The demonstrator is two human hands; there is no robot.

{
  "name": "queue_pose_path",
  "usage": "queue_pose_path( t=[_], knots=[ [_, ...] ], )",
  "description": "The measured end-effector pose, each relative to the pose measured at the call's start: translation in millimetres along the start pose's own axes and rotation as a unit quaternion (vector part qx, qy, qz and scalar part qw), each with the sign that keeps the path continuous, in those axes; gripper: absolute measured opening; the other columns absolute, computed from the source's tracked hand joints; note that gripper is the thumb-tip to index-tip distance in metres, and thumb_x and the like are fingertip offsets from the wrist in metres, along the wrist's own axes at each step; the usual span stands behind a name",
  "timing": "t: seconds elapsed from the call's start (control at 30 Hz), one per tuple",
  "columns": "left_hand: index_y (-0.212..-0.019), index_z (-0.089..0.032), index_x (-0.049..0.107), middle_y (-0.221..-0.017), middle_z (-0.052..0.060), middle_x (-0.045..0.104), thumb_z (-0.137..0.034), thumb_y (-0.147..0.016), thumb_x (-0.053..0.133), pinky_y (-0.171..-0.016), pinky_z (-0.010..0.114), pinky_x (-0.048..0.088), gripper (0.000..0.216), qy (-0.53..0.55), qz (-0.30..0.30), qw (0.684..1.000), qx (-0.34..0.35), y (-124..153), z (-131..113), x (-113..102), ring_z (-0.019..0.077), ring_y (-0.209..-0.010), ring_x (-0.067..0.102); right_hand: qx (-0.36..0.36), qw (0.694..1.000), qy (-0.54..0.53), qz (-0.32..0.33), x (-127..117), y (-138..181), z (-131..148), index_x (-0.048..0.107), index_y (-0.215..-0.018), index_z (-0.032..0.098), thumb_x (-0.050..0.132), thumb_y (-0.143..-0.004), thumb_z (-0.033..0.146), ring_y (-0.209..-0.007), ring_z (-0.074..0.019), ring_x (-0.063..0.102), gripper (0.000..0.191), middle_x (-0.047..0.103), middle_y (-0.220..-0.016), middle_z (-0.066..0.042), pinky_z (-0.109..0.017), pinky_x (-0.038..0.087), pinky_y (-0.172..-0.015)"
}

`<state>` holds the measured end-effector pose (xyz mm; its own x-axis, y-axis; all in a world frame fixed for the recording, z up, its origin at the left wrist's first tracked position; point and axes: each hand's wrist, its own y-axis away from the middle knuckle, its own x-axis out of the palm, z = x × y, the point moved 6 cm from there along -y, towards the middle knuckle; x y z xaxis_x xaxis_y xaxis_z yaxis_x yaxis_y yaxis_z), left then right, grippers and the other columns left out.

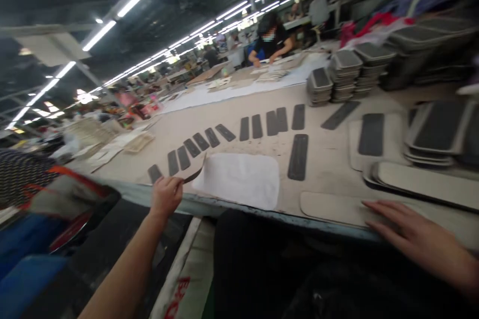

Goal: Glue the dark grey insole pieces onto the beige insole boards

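Observation:
My left hand (165,194) pinches one end of a dark strip (195,173) at the table's near edge, and the strip curves up beside a white fabric piece (239,179). My right hand (407,237) lies flat with fingers stretched out on a beige panel (333,207) at the front right. Several more dark strips (243,128) lie in a curved row across the table (329,152). One longer dark strip (298,156) lies right of the white piece.
Stacks of grey-and-beige panels (344,75) stand at the back right, with more stacked panels (434,134) closer on the right. A person in black (270,40) works at the far side. Woven pieces (112,144) lie at the left. A bag (67,199) sits beside me, lower left.

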<state>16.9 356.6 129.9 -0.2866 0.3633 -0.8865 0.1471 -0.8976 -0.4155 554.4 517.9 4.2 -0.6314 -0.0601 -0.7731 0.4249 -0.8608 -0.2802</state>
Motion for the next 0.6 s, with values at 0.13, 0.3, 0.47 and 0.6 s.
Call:
queue_pose_path(
  t=[0.13,0.3,0.47,0.6],
  knots=[
    [-0.089,-0.019,0.065,-0.091,0.005,0.066,-0.026,-0.076,0.060,-0.090,0.034,0.043,0.015,0.171,-0.138,0.976,0.013,-14.7,-52.7,-48.4,0.0221,-0.094,0.060,0.075,0.995,-0.066,-0.013,-14.4,1.2,3.5,0.059,-0.112,0.025,0.049,-0.081,0.046,-0.099,-0.0234,0.057,0.038,0.059,-0.112,-0.007,-0.035,0.051,-0.080],
    [-0.090,-0.023,0.064,-0.093,0.000,0.065,-0.019,-0.074,0.065,-0.087,0.030,0.047,0.017,0.542,-0.068,0.838,-0.017,-24.7,-142.7,-76.1,0.0175,-0.090,0.061,0.195,0.959,-0.204,-0.028,-23.9,-0.7,2.4,0.059,-0.113,0.020,0.051,-0.081,0.049,-0.095,-0.0220,0.059,0.043,0.064,-0.104,-0.007,-0.038,0.046,-0.089],
    [-0.084,-0.020,0.065,-0.084,0.003,0.062,-0.018,-0.072,0.066,-0.070,0.027,0.049,0.012,0.733,0.052,0.678,-0.015,-38.8,-221.9,-65.8,0.0170,-0.080,0.059,0.279,0.858,-0.432,-0.017,-20.7,6.5,-5.8,0.055,-0.118,0.018,0.051,-0.081,0.054,-0.101,-0.0221,0.057,0.052,0.058,-0.117,-0.011,-0.037,0.048,-0.087],
    [-0.080,-0.017,0.064,-0.079,0.004,0.059,-0.020,-0.073,0.065,-0.064,0.025,0.046,0.008,0.761,0.166,0.626,-0.017,-42.8,-267.0,-57.8,0.0150,-0.073,0.055,0.303,0.810,-0.503,0.004,-21.8,10.0,-7.2,0.060,-0.108,0.016,0.054,-0.078,0.059,-0.102,-0.0225,0.056,0.052,0.055,-0.119,-0.013,-0.033,0.049,-0.082]
  ],
)
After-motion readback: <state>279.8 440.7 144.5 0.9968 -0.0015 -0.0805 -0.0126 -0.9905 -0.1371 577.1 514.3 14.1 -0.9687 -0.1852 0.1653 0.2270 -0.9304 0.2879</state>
